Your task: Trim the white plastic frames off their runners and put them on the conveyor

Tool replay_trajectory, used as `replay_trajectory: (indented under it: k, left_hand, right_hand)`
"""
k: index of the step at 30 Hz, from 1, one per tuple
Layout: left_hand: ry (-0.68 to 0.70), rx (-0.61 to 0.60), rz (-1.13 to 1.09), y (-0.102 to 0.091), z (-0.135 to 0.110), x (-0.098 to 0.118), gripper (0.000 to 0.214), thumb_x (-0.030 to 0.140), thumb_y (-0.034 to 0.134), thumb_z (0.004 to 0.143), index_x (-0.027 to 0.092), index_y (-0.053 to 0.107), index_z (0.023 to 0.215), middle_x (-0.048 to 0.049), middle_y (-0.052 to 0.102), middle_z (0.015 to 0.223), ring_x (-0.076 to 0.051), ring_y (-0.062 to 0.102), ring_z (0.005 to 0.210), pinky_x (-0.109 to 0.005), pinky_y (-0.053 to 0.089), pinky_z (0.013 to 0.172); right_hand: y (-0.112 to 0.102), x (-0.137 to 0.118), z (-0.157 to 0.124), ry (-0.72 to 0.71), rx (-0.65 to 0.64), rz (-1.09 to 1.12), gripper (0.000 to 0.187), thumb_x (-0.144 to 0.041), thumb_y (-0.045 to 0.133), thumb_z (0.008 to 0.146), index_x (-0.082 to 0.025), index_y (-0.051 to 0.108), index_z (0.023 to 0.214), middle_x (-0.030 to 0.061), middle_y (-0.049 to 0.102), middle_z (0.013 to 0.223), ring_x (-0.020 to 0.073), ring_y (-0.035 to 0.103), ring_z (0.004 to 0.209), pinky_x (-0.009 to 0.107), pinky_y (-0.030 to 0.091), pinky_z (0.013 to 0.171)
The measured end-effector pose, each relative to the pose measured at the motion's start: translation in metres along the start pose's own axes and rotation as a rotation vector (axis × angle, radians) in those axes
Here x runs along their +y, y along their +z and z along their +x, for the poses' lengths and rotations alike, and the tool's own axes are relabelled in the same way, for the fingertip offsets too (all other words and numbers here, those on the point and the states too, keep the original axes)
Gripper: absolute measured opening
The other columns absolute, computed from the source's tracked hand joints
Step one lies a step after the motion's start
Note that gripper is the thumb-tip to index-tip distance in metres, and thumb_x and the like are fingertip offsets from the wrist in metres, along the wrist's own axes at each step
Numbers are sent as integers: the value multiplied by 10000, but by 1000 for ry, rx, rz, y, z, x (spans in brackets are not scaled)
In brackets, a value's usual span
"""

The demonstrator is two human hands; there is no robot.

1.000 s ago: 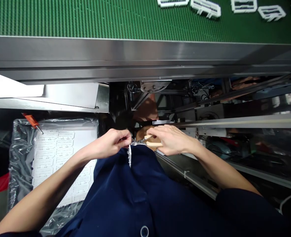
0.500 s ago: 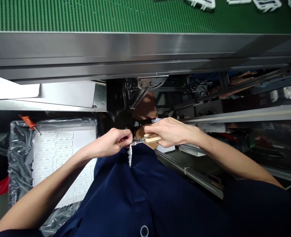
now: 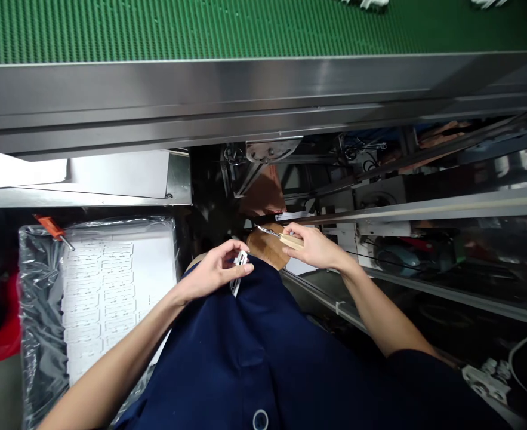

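My left hand (image 3: 213, 269) pinches a small white plastic part (image 3: 242, 259) between thumb and fingers, just in front of my dark blue shirt. The part is slim and frame-like, tilted, with its lower end showing below my thumb. To the right, my right hand (image 3: 319, 246) is wrapped round the cream handles of a pair of nippers (image 3: 292, 240). Their metal jaws point left and up, apart from the plastic part. Under the nippers lies a round brown stool top (image 3: 265, 248).
A green conveyor belt (image 3: 156, 30) with white parts runs across the top behind a metal rail (image 3: 200, 89). At left, a plastic-lined box (image 3: 43, 334) holds rows of white parts; an orange-handled tool (image 3: 51, 227) rests on its corner. Metal frame bars (image 3: 446, 209) stand at right.
The nippers have moved right and away from the white part, held in my right hand. My left hand has turned the part, and its fingers have shifted along it.
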State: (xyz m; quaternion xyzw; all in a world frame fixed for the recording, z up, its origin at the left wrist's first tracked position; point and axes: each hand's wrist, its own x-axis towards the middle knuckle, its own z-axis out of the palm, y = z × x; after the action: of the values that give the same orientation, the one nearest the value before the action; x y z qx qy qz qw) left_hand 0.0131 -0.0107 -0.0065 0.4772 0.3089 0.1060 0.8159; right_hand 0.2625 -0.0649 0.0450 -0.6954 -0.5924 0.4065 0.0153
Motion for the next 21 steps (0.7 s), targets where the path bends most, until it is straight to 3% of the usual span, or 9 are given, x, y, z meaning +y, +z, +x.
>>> replay_trajectory:
  k: [4, 8, 13, 21]
  left_hand:
    - [-82, 87, -388, 8, 10, -8, 377, 334, 569, 857, 127, 546, 1172, -135, 583, 1155, -223, 601, 942, -337, 507, 801]
    - [-185, 86, -620, 7, 18, 8, 363, 303, 465, 904, 97, 580, 1180, -149, 641, 1082, -198, 631, 858, -274, 536, 709]
    - [-213, 16, -631, 10, 18, 18, 401, 402, 462, 922, 113, 620, 1150, -131, 664, 1003, -176, 616, 809, -241, 525, 670]
    - [-240, 0, -526, 12, 13, 13, 504, 513, 502, 883, 138, 619, 1198, -104, 679, 925, -157, 600, 733, -239, 493, 665]
  right_hand:
    - [16, 4, -14, 0, 99, 160, 278, -294, 580, 778, -194, 513, 1029, 32, 640, 967, 152, 615, 836, 265, 449, 705]
    - [22, -4, -23, -76, 228, 129, 303, -302, 555, 814, -218, 503, 1101, 48, 632, 1062, 176, 609, 946, 312, 463, 805]
    - [18, -10, -29, -184, 315, -39, 372, -260, 618, 753, -199, 518, 1107, 64, 633, 1061, 192, 582, 956, 310, 443, 817]
    - [8, -12, -36, -193, 264, -185, 360, -290, 592, 774, -192, 544, 1117, 49, 641, 976, 181, 581, 855, 276, 420, 745]
